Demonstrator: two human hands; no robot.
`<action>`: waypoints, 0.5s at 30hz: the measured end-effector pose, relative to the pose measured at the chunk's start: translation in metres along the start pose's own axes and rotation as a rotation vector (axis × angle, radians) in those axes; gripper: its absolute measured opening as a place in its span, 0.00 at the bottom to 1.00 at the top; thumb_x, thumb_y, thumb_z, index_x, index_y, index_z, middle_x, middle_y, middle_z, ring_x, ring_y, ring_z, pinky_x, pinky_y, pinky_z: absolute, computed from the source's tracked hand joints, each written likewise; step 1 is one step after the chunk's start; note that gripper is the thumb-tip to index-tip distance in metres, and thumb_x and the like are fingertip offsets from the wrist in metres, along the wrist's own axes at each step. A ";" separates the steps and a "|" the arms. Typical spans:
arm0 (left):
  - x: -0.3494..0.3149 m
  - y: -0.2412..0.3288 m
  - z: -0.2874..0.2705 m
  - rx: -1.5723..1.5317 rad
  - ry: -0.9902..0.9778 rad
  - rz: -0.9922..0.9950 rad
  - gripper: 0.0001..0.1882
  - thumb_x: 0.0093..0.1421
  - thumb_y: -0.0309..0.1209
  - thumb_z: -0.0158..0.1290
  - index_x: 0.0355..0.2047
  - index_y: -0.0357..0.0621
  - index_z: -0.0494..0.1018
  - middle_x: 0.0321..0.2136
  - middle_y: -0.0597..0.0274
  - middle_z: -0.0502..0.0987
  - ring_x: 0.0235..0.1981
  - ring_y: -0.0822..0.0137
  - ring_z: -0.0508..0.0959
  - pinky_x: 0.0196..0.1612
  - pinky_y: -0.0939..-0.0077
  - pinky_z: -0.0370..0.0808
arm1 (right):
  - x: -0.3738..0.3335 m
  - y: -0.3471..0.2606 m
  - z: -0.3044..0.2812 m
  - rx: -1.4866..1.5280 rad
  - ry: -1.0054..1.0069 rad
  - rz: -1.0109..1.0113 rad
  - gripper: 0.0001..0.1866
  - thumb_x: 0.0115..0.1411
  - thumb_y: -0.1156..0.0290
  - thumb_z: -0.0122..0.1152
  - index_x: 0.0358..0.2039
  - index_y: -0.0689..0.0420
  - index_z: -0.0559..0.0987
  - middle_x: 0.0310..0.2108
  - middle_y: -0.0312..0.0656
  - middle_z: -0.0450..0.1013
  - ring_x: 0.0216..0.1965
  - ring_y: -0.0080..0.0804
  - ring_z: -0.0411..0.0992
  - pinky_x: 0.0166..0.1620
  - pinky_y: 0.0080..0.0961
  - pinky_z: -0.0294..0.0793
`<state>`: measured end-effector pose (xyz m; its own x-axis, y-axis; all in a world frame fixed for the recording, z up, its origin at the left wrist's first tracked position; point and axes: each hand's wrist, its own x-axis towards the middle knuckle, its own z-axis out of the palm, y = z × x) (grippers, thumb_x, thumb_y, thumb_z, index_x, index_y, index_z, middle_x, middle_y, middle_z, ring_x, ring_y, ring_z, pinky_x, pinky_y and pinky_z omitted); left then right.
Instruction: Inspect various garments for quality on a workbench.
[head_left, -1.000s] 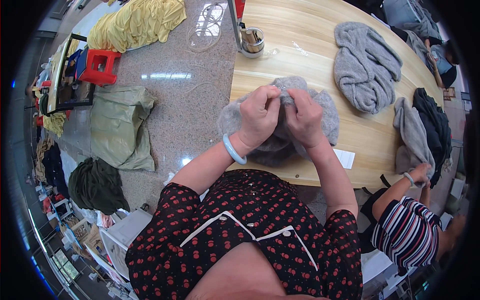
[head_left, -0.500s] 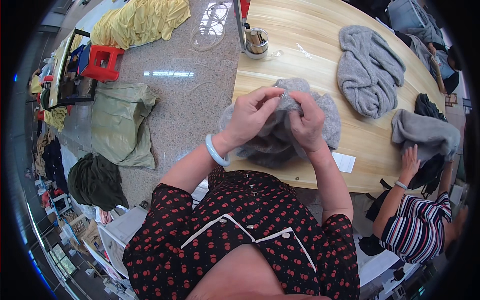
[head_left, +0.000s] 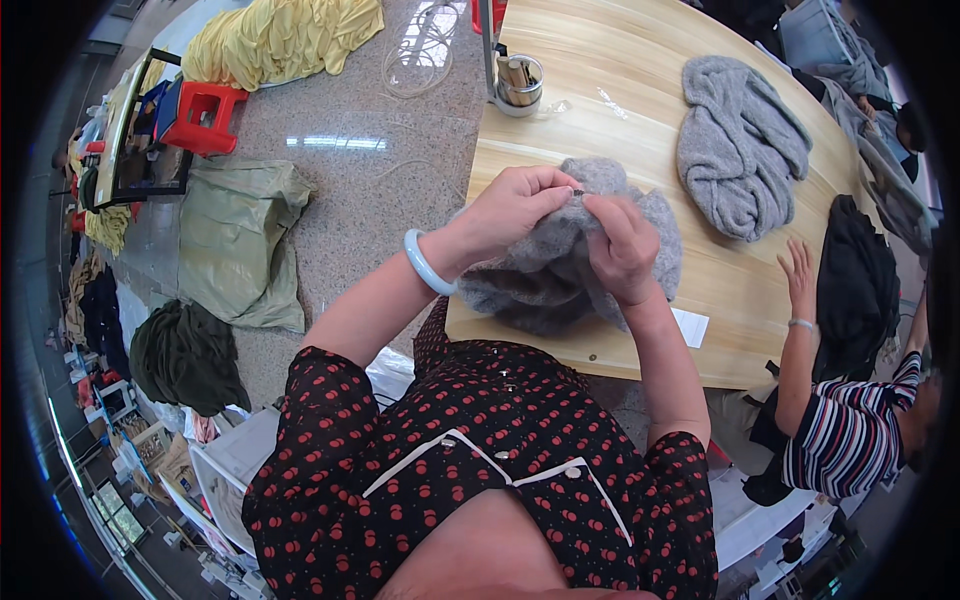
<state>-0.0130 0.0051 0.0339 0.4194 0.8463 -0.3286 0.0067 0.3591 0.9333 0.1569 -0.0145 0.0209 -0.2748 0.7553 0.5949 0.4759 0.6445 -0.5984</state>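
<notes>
A fuzzy grey knit garment point(head_left: 540, 285) lies bunched on the wooden table in front of me. My left hand point(head_left: 508, 210), with a pale bangle on its wrist, pinches the garment's upper part between thumb and forefinger. Close beside it, my right hand point(head_left: 624, 245) is closed on the same garment, its fingertips slightly blurred. A tiny dark piece point(head_left: 578, 192) shows between the two sets of fingertips, too small to make out. Folds hang down below both hands.
Another grey knit garment point(head_left: 740, 150) lies farther right on the table point(head_left: 610, 60). A cup of tools point(head_left: 518, 88) stands at its left edge. A white slip point(head_left: 690, 327) lies near my right forearm. At right, a co-worker's raised hand point(head_left: 798, 270) is beside black cloth point(head_left: 856, 285).
My hands stay on the garment, with the fingertips shifted slightly right. The co-worker's hand has risen, and the grey cloth that lay over the black cloth is off it.
</notes>
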 end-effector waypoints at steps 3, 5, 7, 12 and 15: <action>0.000 -0.008 0.000 -0.230 -0.062 -0.083 0.10 0.60 0.31 0.43 0.37 0.42 0.72 0.21 0.76 0.66 0.21 0.84 0.61 0.23 0.91 0.59 | 0.000 0.001 -0.002 0.034 -0.044 0.035 0.19 0.39 0.87 0.50 0.35 0.59 0.73 0.28 0.45 0.70 0.26 0.39 0.70 0.29 0.27 0.70; -0.004 -0.017 0.005 -0.284 0.003 0.075 0.09 0.59 0.31 0.44 0.35 0.41 0.71 0.23 0.76 0.66 0.23 0.84 0.62 0.25 0.90 0.60 | 0.002 0.001 -0.005 0.070 -0.070 0.101 0.19 0.40 0.87 0.50 0.35 0.59 0.73 0.29 0.45 0.71 0.28 0.39 0.71 0.30 0.27 0.71; -0.010 -0.024 0.003 -0.074 0.026 0.123 0.08 0.58 0.30 0.45 0.32 0.39 0.71 0.21 0.75 0.67 0.23 0.84 0.63 0.25 0.88 0.61 | 0.003 0.001 -0.007 0.144 0.032 0.320 0.18 0.43 0.88 0.47 0.36 0.61 0.72 0.31 0.45 0.71 0.30 0.34 0.71 0.35 0.22 0.70; -0.030 -0.037 -0.010 0.083 0.027 0.043 0.08 0.55 0.30 0.49 0.25 0.37 0.70 0.17 0.73 0.66 0.21 0.82 0.63 0.24 0.84 0.63 | 0.002 0.012 -0.015 0.028 -0.024 0.342 0.17 0.44 0.86 0.47 0.37 0.61 0.72 0.31 0.45 0.71 0.32 0.35 0.71 0.36 0.23 0.69; -0.041 -0.040 -0.020 0.251 0.016 -0.103 0.10 0.54 0.32 0.51 0.22 0.37 0.69 0.14 0.72 0.65 0.19 0.81 0.63 0.22 0.83 0.62 | -0.010 0.024 -0.021 -0.167 -0.297 0.398 0.16 0.44 0.84 0.48 0.36 0.59 0.73 0.29 0.46 0.70 0.31 0.41 0.70 0.35 0.27 0.69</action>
<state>-0.0481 -0.0360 0.0067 0.3905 0.8172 -0.4238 0.2741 0.3363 0.9010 0.1884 -0.0095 0.0118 -0.2589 0.9548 0.1462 0.7120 0.2909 -0.6390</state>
